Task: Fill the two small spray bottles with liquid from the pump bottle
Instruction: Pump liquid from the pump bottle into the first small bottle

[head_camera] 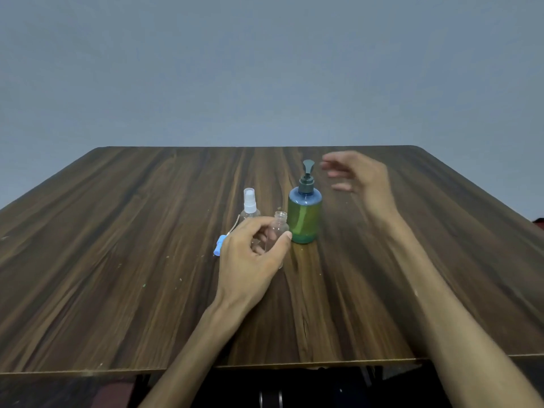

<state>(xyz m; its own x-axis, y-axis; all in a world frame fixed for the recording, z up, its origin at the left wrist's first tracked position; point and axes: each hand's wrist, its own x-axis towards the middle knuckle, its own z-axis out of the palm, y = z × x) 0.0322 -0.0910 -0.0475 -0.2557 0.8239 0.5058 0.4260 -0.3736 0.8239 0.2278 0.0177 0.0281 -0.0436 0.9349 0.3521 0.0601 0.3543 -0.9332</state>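
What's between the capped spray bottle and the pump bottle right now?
In the head view, the uncapped spray bottle, held by the left hand, stands between the capped spray bottle and pump bottle.

On the dark wood-grain surface [147, 260], the green pump bottle with a dark pump head [305, 219] stands upright near the middle. At its 8 o'clock, just beside it, stands the uncapped clear small bottle [278, 229], with the left hand [253, 257] wrapped around it from the near side. At that bottle's 10 o'clock, close behind the left hand, stands the clear small spray bottle with a white sprayer top [250, 206]. A small blue sprayer piece with a thin tube [220, 245] lies at the left hand's 9 o'clock. The right hand [359, 178] hovers at the pump bottle's 2 o'clock, apart from it.
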